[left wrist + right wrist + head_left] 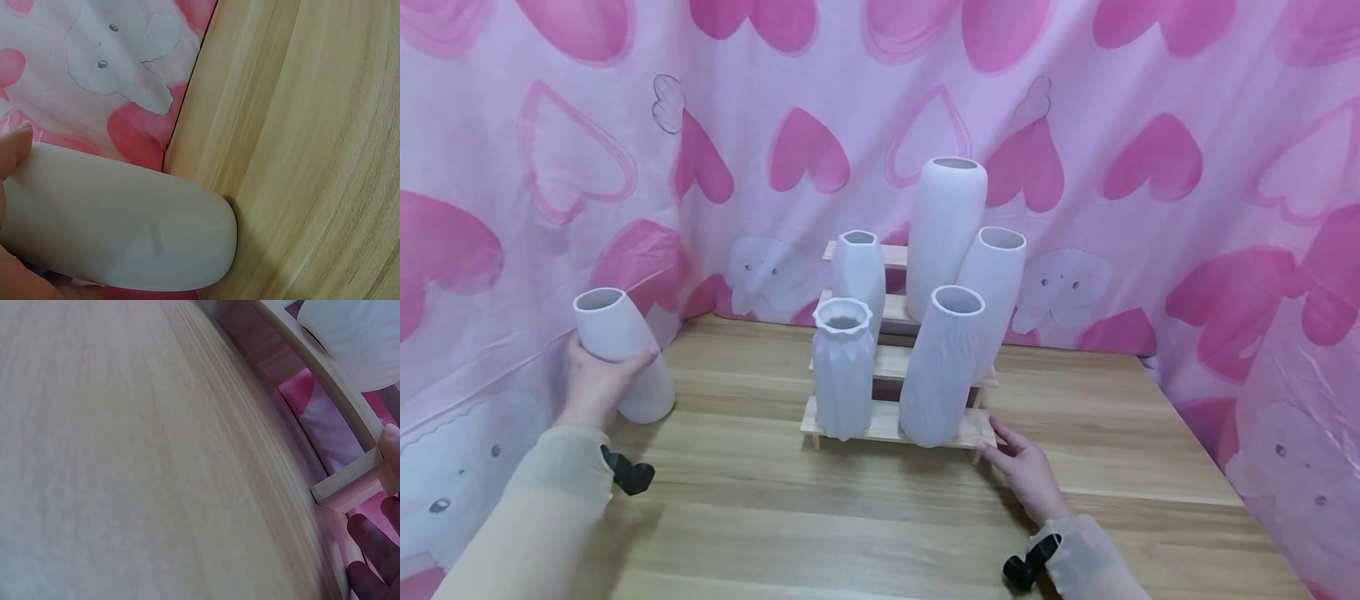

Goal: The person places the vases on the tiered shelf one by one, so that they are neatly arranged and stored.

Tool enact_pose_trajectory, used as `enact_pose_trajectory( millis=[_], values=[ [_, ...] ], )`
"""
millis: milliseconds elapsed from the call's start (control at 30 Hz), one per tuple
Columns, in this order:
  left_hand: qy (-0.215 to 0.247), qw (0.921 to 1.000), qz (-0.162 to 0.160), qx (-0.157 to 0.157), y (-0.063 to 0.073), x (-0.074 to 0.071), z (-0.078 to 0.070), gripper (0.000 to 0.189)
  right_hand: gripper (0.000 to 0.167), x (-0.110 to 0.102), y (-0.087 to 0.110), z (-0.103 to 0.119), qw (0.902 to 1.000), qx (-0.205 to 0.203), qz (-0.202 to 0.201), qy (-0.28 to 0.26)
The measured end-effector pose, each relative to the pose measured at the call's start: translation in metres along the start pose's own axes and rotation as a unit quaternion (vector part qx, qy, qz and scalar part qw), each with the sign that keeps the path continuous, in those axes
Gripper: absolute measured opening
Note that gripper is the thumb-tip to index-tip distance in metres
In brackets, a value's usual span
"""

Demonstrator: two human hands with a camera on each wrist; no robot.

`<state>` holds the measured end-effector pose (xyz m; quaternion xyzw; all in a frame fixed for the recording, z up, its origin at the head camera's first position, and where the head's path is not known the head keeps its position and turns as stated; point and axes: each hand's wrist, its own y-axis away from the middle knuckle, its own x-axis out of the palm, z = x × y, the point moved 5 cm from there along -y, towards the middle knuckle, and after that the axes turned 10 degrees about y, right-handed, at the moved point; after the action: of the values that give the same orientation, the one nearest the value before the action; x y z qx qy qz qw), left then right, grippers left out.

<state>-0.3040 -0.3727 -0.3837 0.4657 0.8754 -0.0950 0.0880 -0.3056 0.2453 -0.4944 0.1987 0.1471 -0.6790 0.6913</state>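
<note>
My left hand (pixel 597 382) grips a smooth white vase (pixel 638 385) around its side, thumb across the front. The vase leans at the table's left, its base close to the tabletop; whether it touches cannot be told. In the left wrist view the vase's rounded base (pixel 200 237) shows, with the fingers at the left edge. My right hand (pixel 1026 471) pinches the front right corner of a stepped wooden stand (pixel 887 425), its thumb (pixel 391 434) on the bottom step's end. Two white vases stand on the lowest step: a ruffled-rim one (pixel 842 379) and a slanted-rim one (pixel 942 375).
Behind them stand a faceted vase (pixel 859 271), a tall vase (pixel 946 233) and another vase (pixel 996 275) on higher steps. The wooden table (pixel 745 517) ends at a pink heart-patterned curtain (pixel 865 75) at the back and sides.
</note>
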Motion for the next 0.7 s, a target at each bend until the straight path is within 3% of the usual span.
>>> enact_pose_trajectory(
  millis=[700],
  values=[
    [-0.010,0.9998,0.012,0.014,-0.0007,-0.0014,0.0057,0.109,0.074,0.0010,-0.0008,0.0004,1.0000,-0.001,0.001,-0.005]
  ],
)
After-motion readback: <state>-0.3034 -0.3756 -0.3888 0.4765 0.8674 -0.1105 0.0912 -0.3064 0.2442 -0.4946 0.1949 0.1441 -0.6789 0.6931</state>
